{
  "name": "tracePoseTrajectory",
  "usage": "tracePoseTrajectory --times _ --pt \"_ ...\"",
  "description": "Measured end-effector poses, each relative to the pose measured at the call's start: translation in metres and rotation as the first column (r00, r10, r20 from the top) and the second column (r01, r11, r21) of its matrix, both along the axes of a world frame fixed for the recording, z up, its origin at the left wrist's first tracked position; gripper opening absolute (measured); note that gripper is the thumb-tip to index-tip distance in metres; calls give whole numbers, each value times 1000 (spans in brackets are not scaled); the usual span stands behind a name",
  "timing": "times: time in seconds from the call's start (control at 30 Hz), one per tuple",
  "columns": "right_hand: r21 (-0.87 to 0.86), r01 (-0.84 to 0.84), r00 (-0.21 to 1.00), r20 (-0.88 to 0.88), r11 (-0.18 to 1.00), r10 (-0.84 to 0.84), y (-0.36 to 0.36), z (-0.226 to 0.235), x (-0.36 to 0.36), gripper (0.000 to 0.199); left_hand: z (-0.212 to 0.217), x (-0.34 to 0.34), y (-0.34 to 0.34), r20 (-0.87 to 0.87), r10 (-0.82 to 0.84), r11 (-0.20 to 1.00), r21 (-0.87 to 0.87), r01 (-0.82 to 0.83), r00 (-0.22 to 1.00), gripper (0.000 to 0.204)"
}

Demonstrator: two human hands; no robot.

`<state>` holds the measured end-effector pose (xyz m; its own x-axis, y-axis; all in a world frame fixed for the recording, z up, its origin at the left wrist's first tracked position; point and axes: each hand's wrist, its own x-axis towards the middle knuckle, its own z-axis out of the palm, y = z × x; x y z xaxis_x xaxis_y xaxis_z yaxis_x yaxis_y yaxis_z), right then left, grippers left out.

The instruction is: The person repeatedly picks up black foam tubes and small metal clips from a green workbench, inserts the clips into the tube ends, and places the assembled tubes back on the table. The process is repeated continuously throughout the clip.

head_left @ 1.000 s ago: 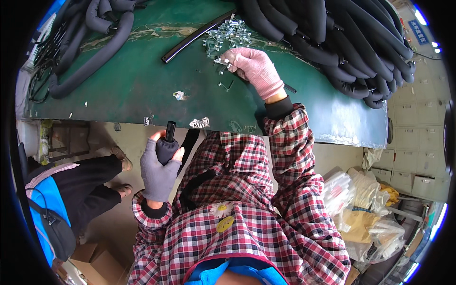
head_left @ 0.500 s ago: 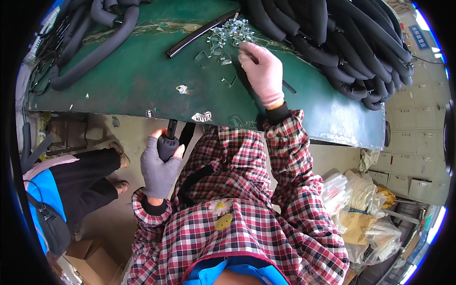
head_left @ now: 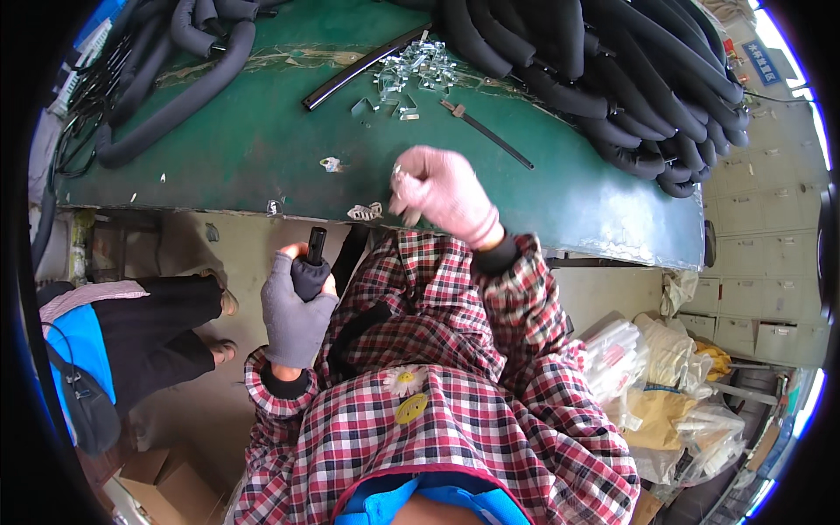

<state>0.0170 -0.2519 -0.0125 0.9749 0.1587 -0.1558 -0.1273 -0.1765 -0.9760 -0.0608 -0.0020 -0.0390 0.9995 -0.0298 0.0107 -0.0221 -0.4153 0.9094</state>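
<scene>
Left hand (head_left: 296,308) fisted round black hose end (head_left: 312,254), held upright below the green bench (head_left: 262,149) — right hand (head_left: 442,191) pinching a small metal clip (head_left: 398,179), likely for fitting.

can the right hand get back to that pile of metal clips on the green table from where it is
Probably yes. The right hand sits at the table's near edge, and bare green table lies between it and the pile of metal clips. The thin black strip lies off to the side.
</scene>
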Motion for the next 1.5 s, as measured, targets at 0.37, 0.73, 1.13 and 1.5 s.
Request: tracePoseTrajectory --times 0.37,0.73,1.13,1.5 --pt "707 345 938 -277 618 -207 103 -64 -86 11 4 7 -15 62 18 980 -201 -5 998 37" --pt "337 208 966 75 918 -246 98 -69 -87 9 -11 8 -4 189 8 996 -89 9 982 40" --pt "783 216 903 -388 583 187 87 -56 -80 57 -12 11 -9 208 -144 988 -16 151 967 39" --pt "838 332 933 -358 432 -22 116 -43 -94 41 -1 9 -10 377 -158 987 80 137 913 40"
